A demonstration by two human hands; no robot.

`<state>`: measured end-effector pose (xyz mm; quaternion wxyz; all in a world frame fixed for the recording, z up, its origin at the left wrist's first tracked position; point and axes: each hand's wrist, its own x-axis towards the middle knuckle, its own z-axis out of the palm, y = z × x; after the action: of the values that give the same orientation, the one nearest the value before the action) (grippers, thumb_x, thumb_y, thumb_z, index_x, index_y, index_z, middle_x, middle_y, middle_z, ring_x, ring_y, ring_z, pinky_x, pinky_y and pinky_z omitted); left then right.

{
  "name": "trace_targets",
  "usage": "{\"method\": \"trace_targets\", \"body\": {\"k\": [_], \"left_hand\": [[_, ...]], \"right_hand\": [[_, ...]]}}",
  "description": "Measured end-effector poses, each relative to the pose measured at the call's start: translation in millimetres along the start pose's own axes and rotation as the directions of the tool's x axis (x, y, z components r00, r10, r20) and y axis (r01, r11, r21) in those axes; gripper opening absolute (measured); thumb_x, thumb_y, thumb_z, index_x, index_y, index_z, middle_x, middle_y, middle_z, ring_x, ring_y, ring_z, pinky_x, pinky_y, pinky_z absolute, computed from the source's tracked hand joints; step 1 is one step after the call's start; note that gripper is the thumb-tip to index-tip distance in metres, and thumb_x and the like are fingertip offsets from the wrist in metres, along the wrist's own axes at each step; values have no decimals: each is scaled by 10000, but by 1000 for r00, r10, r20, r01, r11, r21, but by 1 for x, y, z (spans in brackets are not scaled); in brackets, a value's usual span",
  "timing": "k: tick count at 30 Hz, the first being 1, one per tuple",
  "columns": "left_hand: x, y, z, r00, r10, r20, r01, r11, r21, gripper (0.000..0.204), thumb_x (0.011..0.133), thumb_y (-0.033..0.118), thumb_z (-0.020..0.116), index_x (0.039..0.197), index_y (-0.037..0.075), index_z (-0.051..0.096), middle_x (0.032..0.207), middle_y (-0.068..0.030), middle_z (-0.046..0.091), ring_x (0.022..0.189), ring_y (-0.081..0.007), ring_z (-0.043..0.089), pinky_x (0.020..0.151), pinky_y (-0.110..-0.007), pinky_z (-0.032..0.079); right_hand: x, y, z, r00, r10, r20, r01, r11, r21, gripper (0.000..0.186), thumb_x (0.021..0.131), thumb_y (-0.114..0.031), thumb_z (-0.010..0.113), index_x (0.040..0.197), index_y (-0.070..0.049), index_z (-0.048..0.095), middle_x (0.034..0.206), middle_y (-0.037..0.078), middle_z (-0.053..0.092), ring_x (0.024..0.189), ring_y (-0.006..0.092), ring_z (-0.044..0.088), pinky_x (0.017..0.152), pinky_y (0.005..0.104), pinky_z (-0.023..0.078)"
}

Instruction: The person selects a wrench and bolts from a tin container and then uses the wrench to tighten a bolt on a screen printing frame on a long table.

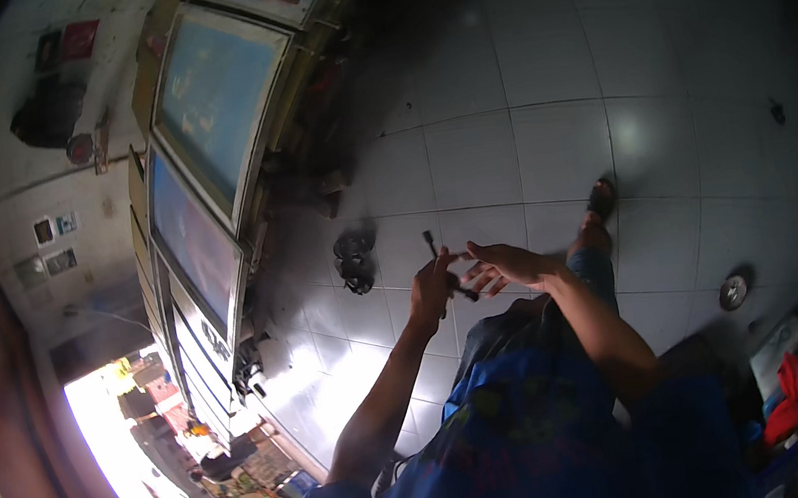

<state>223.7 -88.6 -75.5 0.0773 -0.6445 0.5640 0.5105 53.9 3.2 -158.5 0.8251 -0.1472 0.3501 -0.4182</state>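
Note:
My left hand is closed around a thin dark rod-like tool. A small thicker end sticks up above the fingers. Another dark end shows below, beside my right fingertips; the exact kind of tool is too small to make out. My right hand is held close beside it, palm turned inward, with its fingers spread and apart. Whether a right fingertip touches the tool, I cannot tell. Both hands are in front of my body, above the tiled floor.
A dark bundle lies on the floor left of my hands. Framed glass cabinet panels line the left. At right are a round metal part and a pile with a red cloth. My sandalled foot is ahead.

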Motion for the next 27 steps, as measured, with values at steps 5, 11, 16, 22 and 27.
{"method": "trace_targets", "body": {"k": [5, 11, 16, 22, 27], "left_hand": [[108, 14, 17, 531, 783, 323, -774, 293, 562, 415, 1072, 356, 401, 1252, 46, 611, 1036, -174, 668, 982, -282, 624, 845, -352, 490], [290, 52, 43, 871, 384, 305, -442, 884, 149, 361, 1076, 316, 426, 1193, 20, 596, 1010, -138, 622, 950, -238, 628, 778, -401, 547], [489, 71, 60, 855, 415, 312, -414, 907, -72, 300, 1030, 283, 521, 1132, 17, 615, 1012, -74, 650, 880, -157, 653, 787, -331, 564], [888, -56, -67, 633, 774, 2, -571, 465, 677, 288, 982, 325, 569, 1141, 110, 678, 1123, -117, 695, 962, -298, 687, 857, -409, 540], [994, 8, -160, 492, 688, -533, -301, 709, 637, 516, 878, 337, 642, 1315, 75, 557, 1228, -175, 626, 1139, -315, 607, 972, -473, 484]], "right_hand": [[72, 24, -43, 917, -395, -59, 364, 765, 532, 649, 989, -547, 531, 1434, -85, 438, 1380, 137, 524, 1162, 313, 622, 865, 458, 587], [170, -20, -149, 890, -265, -370, 391, 862, 323, 360, 1008, -337, 590, 1253, -79, 529, 1300, 90, 597, 1145, 282, 641, 813, 410, 599], [302, -11, -282, 809, -278, -519, 442, 869, 223, 434, 1052, -414, 471, 1240, -22, 478, 1140, 148, 599, 886, 250, 705, 664, 378, 604], [316, -21, -301, 776, -547, -313, -125, 353, -927, 265, 901, -259, 679, 947, -24, 566, 839, 185, 660, 733, 411, 658, 657, 498, 523], [338, -1, -316, 902, -271, -336, -278, 230, -933, 340, 909, -382, 619, 947, -45, 598, 899, 180, 620, 816, 359, 664, 708, 489, 543]]}}
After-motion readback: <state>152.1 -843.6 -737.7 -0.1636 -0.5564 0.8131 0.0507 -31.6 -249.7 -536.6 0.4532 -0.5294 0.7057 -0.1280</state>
